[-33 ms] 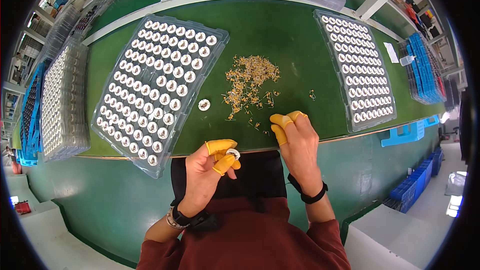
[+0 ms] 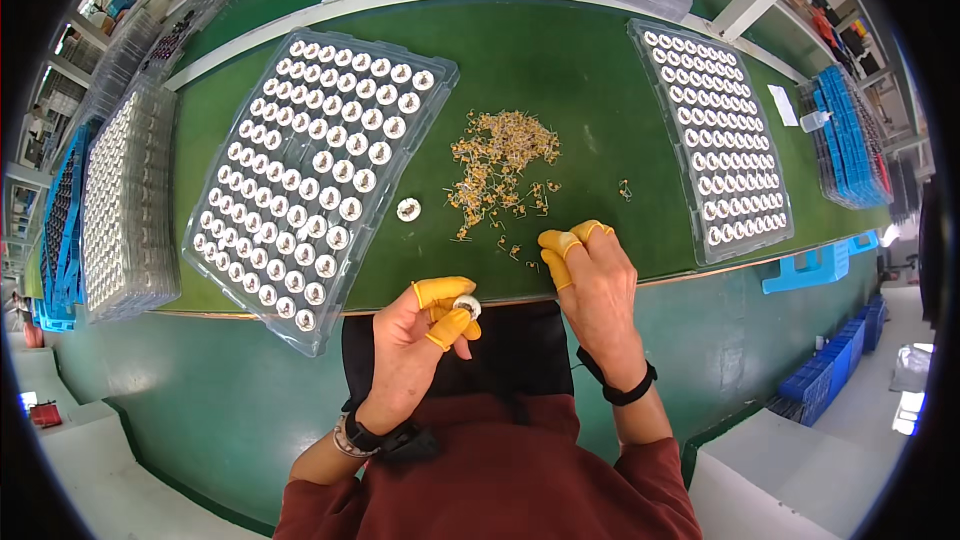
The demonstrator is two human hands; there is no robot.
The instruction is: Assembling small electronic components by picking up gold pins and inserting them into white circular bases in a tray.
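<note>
Pinching a white round part (image 2: 469, 303) in the left hand (image 2: 408, 338), by the surface's (image 2: 585, 60) near edge. Holding the right hand (image 2: 602, 292) curled near loose components (image 2: 505, 155); cannot tell if apart or together.

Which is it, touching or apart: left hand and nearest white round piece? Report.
Touching. The head view shows the left hand pinching the white round piece between yellow-covered fingers.

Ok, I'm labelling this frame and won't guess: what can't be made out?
All in the head view:
Whether the right hand grips anything: yellow finger cots hide it.
Palm-facing side of the round white part: the left hand covers it.
Number of heaped wire-legged components: too small, overlapping.
</note>
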